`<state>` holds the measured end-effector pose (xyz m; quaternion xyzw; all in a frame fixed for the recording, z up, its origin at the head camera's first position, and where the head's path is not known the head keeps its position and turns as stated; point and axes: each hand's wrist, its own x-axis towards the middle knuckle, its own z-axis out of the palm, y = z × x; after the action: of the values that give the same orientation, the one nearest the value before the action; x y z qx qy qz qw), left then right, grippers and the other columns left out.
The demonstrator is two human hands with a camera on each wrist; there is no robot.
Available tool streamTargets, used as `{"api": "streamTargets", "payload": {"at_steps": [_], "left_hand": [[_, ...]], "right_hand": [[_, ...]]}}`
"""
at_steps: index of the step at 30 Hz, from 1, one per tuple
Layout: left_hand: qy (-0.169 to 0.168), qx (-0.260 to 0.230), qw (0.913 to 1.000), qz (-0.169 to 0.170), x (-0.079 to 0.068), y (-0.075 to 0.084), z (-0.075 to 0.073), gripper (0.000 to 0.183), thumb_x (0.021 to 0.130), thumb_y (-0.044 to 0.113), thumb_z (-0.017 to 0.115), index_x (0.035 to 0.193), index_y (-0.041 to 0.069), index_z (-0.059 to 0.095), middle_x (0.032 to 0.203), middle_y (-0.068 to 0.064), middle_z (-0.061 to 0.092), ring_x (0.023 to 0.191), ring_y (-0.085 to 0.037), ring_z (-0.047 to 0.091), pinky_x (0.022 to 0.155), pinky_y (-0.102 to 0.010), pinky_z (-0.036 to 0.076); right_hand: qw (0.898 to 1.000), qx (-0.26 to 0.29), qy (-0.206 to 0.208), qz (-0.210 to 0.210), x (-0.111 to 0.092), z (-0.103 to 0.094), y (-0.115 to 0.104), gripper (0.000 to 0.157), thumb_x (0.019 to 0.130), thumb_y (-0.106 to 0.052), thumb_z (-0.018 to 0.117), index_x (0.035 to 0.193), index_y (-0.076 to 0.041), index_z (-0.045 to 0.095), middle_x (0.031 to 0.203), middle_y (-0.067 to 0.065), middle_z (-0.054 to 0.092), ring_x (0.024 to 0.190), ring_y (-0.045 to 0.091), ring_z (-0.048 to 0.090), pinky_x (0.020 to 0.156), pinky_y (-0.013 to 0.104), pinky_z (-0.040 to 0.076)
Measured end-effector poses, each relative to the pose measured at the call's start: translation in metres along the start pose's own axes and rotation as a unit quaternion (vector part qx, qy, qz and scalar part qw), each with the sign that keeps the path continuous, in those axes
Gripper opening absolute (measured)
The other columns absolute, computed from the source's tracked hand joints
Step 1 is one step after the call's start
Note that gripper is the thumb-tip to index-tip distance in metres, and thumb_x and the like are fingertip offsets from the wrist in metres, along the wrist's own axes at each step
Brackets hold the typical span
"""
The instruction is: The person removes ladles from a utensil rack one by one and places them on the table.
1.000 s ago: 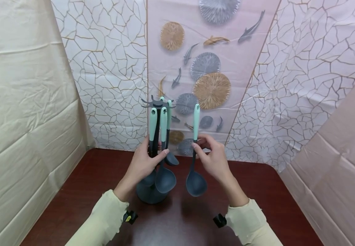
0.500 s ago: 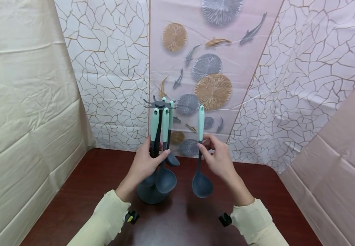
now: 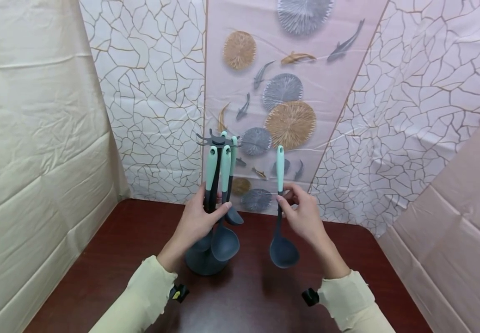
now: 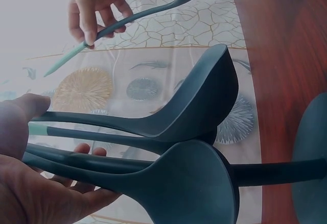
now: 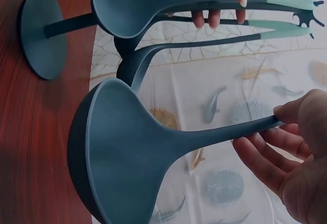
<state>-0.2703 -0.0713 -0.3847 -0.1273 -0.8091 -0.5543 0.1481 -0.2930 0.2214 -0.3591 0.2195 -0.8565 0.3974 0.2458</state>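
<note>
A dark ladle (image 3: 284, 252) with a mint-green handle hangs bowl-down in the air, pinched just below the green part by my right hand (image 3: 305, 217). To its left stands a dark utensil stand (image 3: 203, 267) with a round base and a hooked top. Several utensils with mint handles hang around its post. My left hand (image 3: 197, 218) is wrapped about the post and utensil shafts, its thumb across the front ladle (image 3: 225, 244). In the right wrist view, the pinched ladle (image 5: 127, 152) is apart from the hanging utensils. The left wrist view shows the stand's post (image 4: 278, 172) beyond the ladle bowls.
Everything is above a dark red-brown table (image 3: 240, 305) with rounded far corners. A patterned cloth (image 3: 156, 101) hangs behind it, and plain cream cloth (image 3: 36, 138) hangs at the sides. Each sleeve has a small black device (image 3: 310, 297) beside it.
My right hand has carried the ladle to the right, widening the gap from the stand. The left hand keeps its hold on the stand, and the head view has shifted slightly.
</note>
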Motion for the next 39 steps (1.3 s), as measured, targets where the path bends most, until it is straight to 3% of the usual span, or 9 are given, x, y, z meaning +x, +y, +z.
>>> {"api": "streamTargets", "payload": {"at_steps": [13,20,39], "left_hand": [[0.000,0.004,1.0000,-0.005,0.000,0.000,-0.001,0.048,0.097,0.042,0.078,0.132,0.016,0.057,0.114,-0.008,0.070,0.099,-0.023,0.068,0.083,-0.046,0.058],[-0.001,-0.003,1.0000,0.001,0.000,-0.001,-0.001,0.050,0.097,0.041,0.078,0.133,0.014,0.057,0.114,-0.007,0.069,0.097,-0.022,0.068,0.082,-0.045,0.057],[0.000,0.003,1.0000,0.009,0.000,-0.001,-0.002,0.051,0.097,0.041,0.078,0.133,0.010,0.058,0.109,-0.005,0.069,0.097,-0.023,0.068,0.083,-0.047,0.056]], "right_hand": [[0.999,-0.033,0.014,0.008,-0.006,-0.017,0.017,0.021,0.101,-0.011,0.074,0.121,-0.007,0.068,0.080,0.005,0.072,0.061,0.026,0.071,0.055,0.028,0.054],[0.998,-0.044,0.035,0.003,-0.010,-0.024,0.030,0.019,0.100,-0.009,0.074,0.118,-0.007,0.069,0.081,0.005,0.071,0.066,0.020,0.072,0.053,0.027,0.056],[0.994,-0.088,0.051,0.026,-0.015,-0.045,0.054,0.026,0.101,-0.008,0.073,0.126,-0.001,0.069,0.086,0.012,0.073,0.068,0.025,0.073,0.050,0.024,0.055]]}}
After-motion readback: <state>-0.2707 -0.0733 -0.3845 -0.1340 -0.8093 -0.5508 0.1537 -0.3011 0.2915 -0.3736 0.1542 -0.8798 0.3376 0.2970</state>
